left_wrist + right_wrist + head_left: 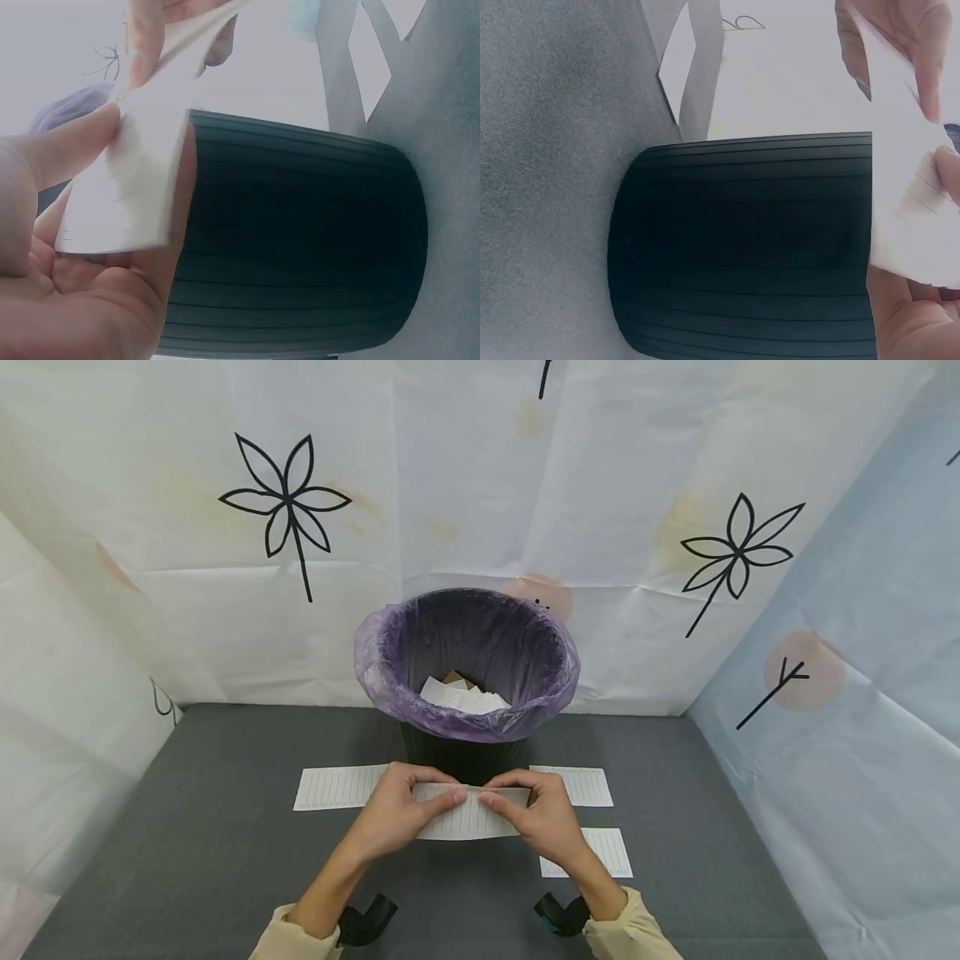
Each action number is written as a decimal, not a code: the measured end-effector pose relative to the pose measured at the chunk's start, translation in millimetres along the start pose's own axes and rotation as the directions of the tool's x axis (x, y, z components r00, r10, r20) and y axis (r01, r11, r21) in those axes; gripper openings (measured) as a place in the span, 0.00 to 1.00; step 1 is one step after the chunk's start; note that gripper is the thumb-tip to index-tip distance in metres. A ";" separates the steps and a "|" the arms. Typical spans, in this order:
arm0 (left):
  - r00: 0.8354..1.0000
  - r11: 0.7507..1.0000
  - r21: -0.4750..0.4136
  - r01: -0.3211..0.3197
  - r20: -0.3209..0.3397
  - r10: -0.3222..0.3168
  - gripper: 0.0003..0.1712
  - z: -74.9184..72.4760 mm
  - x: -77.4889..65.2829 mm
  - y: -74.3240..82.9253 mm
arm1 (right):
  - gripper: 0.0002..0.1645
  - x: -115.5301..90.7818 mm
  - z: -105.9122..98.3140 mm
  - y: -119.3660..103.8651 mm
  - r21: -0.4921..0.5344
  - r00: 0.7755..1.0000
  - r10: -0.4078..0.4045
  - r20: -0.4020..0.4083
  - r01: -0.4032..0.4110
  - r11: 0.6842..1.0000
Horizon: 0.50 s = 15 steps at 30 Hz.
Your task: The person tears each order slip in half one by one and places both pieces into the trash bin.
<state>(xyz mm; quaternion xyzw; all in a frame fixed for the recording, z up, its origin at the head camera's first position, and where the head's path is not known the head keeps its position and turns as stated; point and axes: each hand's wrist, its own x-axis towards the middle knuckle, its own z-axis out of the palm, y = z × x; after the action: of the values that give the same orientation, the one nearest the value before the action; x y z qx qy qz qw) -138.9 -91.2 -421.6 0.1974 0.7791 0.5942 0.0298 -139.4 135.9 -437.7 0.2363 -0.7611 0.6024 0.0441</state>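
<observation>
I hold a ruled white paper strip [471, 820] in front of the bin, raised off the worktop, with thin parallel lines across its face. My left hand [397, 803] pinches it from one side, the thumb on the near face and fingers behind. My right hand [551, 814] grips it the same way from the other side, and my two thumb tips are near each other at its upper edge.

Just beyond the strip is the dark ribbed bin [300, 240], standing upright. A purple plastic liner [457, 720] is folded outward over its rim, and inside lie white paper pieces [461, 696] with a brown scrap [453, 677] behind them.

On the grey worktop [217, 852], another ruled strip [337, 787] lies to my left, its inner end behind my left hand. To my right are two more: a farther strip [585, 787] beside the bin and a nearer strip [609, 852], partly covered by my right hand and wrist.

I wear cream sleeves [296, 935], with a black device at each wrist. Around the worktop hangs pale fabric [465, 477] printed with black-outlined flowers.
</observation>
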 end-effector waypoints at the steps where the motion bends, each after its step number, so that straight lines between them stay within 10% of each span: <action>1: 1.000 1.000 0.009 0.004 -0.001 -0.004 0.08 -0.2 -0.3 0.4 | 0.03 0.1 -0.4 0.2 -0.004 1.000 0.001 0.000 -0.001 1.000; 15: 0.998 0.998 0.060 0.023 -0.063 -0.019 0.05 1.1 -0.4 4.3 | 0.02 0.5 -5.3 0.1 -0.053 1.000 -0.013 -0.003 0.013 0.999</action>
<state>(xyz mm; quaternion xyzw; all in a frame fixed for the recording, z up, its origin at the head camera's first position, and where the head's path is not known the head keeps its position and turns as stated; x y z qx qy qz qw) -137.0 -89.4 -418.0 0.1712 0.7996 0.5757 0.0056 -141.0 140.7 -436.2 0.2389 -0.7752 0.5822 0.0558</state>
